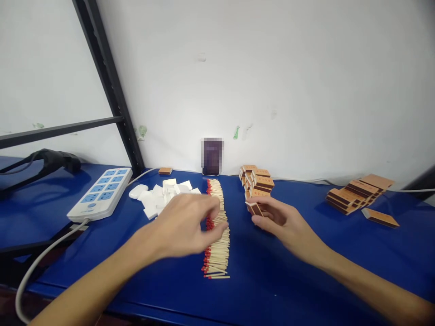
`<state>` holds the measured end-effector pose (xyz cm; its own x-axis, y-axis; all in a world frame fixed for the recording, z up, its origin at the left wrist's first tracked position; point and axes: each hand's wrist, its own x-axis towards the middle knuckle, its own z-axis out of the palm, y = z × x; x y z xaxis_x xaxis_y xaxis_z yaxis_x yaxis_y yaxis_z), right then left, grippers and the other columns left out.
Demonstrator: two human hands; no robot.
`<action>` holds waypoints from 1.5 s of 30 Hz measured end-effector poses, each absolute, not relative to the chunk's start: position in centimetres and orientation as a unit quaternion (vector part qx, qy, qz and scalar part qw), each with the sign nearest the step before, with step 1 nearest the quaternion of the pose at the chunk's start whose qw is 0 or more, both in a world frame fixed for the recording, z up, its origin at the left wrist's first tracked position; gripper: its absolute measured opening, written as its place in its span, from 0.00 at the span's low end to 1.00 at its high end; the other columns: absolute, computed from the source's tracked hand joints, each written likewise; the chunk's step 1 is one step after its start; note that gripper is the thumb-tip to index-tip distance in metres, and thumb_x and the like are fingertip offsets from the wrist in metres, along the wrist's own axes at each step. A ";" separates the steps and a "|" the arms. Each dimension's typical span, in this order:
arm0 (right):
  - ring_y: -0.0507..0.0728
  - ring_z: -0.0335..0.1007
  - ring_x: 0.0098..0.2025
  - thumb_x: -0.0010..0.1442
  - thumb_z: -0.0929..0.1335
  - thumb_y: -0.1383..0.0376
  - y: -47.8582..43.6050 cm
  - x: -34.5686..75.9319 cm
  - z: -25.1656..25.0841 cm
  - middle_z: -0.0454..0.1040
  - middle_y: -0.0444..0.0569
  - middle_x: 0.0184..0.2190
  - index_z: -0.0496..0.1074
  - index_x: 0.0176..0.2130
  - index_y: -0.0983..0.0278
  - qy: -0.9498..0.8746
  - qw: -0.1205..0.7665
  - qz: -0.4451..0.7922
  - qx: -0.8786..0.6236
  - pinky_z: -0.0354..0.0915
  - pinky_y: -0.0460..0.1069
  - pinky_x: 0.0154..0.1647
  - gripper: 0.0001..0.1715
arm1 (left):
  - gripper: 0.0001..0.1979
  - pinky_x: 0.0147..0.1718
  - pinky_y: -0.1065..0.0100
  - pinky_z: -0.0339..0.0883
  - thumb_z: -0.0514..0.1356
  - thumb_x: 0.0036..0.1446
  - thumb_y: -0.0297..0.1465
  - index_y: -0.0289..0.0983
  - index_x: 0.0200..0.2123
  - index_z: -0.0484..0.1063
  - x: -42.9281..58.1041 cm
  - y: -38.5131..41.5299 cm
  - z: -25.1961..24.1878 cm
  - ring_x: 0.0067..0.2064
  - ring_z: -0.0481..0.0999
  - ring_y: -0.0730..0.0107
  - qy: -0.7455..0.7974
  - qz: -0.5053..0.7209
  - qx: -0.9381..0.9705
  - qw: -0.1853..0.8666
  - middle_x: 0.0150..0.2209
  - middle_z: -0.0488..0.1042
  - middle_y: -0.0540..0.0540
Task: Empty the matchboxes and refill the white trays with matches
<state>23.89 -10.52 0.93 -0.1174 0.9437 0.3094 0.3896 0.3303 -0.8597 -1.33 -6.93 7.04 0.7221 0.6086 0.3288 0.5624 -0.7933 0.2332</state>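
A long row of wooden matches [219, 260] with red heads on the left lies on the blue table. Over the middle of that row hovers my left hand [190, 224], its thumb and forefinger curved and apart, with nothing visible between them. Between the thumb and fingers of my right hand [283, 222] is a small matchbox [255, 209], tilted, with a dark striking side showing. Just behind it stands a stack of orange-topped matchboxes [261, 180]. To the left of the matches is a loose heap of white card pieces [170, 188], partly hidden by my left hand.
Matchbox sleeves [356, 192] are piled at the right, one loose matchbox [380, 217] beside them. A phone [212, 156] leans against the wall. At the left are a white power strip [102, 192], its cable, a black strapped device [61, 160] and a metal frame post [112, 86].
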 end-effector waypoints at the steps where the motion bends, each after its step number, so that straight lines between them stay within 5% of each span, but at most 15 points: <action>1: 0.59 0.73 0.42 0.60 0.69 0.55 -10.2 23.2 1.3 0.76 0.49 0.42 0.73 0.49 0.56 -0.647 0.458 0.367 -0.487 0.69 0.55 0.43 0.18 | 0.13 0.27 0.67 0.54 0.56 0.59 0.41 0.38 0.28 0.65 -1.0 -6.0 7.8 0.25 0.64 0.72 0.316 0.204 0.925 0.065 0.24 0.67 0.52; 11: 0.54 0.75 0.40 0.54 0.75 0.61 -8.0 18.7 3.3 0.76 0.42 0.33 0.69 0.32 0.61 -0.378 0.532 0.666 -0.361 0.68 0.52 0.50 0.11 | 0.17 0.34 0.68 0.62 0.50 0.65 0.41 0.36 0.35 0.71 0.1 0.0 8.0 0.31 0.71 0.71 0.262 0.292 0.900 0.188 0.29 0.73 0.50; 19: 0.56 0.74 0.46 0.54 0.74 0.60 -6.8 18.1 2.9 0.78 0.45 0.35 0.73 0.30 0.62 -0.390 0.565 0.635 -0.355 0.65 0.54 0.57 0.10 | 0.19 0.29 0.70 0.63 0.49 0.67 0.44 0.36 0.43 0.71 -1.2 -1.0 5.8 0.28 0.70 0.74 0.251 0.265 0.880 0.304 0.30 0.72 0.50; 28: 0.52 0.75 0.41 0.51 0.76 0.65 -5.8 17.7 3.3 0.76 0.40 0.31 0.68 0.31 0.61 -0.392 0.611 0.601 -0.334 0.66 0.53 0.56 0.13 | 0.17 0.36 0.68 0.67 0.59 0.61 0.40 0.37 0.49 0.68 -1.1 -0.7 5.0 0.36 0.72 0.71 0.228 0.277 0.871 0.336 0.35 0.73 0.48; 38: 0.55 0.76 0.39 0.52 0.76 0.64 -6.4 17.5 4.1 0.78 0.43 0.34 0.70 0.39 0.60 -0.409 0.553 0.648 -0.328 0.70 0.55 0.46 0.16 | 0.28 0.51 0.59 0.67 0.60 0.53 0.29 0.39 0.59 0.63 -1.2 -1.2 5.3 0.53 0.71 0.62 0.143 0.351 0.913 0.152 0.55 0.70 0.41; 45: 0.55 0.75 0.38 0.53 0.75 0.63 -6.5 17.2 4.1 0.77 0.44 0.32 0.70 0.43 0.61 -0.457 0.541 0.616 -0.345 0.72 0.56 0.46 0.18 | 0.34 0.49 0.57 0.72 0.59 0.46 0.24 0.39 0.59 0.63 -0.7 -0.8 4.1 0.50 0.74 0.60 0.099 0.396 0.910 0.075 0.52 0.73 0.42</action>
<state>17.22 -6.50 4.12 -0.1767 0.9818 0.0693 -0.3503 0.0030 -0.9367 -0.69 -0.76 4.10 0.6671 0.2391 0.7055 0.1203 -0.9692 0.2147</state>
